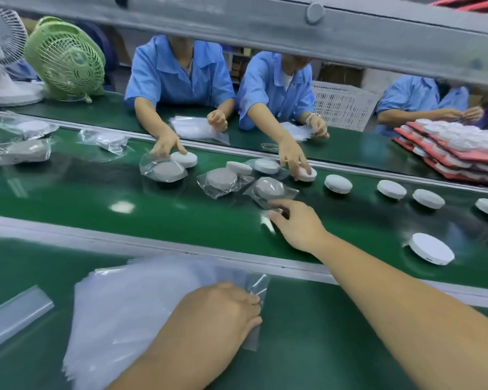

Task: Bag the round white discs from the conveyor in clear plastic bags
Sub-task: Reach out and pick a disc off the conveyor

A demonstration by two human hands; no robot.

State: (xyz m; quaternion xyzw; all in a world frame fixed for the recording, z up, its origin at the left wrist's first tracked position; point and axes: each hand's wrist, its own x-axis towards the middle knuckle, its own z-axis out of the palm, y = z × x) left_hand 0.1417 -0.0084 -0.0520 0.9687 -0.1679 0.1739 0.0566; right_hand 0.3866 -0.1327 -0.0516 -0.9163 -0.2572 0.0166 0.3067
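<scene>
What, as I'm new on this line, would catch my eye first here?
White discs ride the green conveyor in a row at right, with bagged discs clustered mid-belt. The right hand reaches to the nearest bagged disc, while the left hand pinches a clear bag from the near stack.

No readable text, labels or numbers anywhere, white discs (431, 248) plain, clear bags (119, 311) unprinted

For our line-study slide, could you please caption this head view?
Right hand reaches a bagged round white disc on the green conveyor belt; left hand pinches a clear plastic bag.
</scene>
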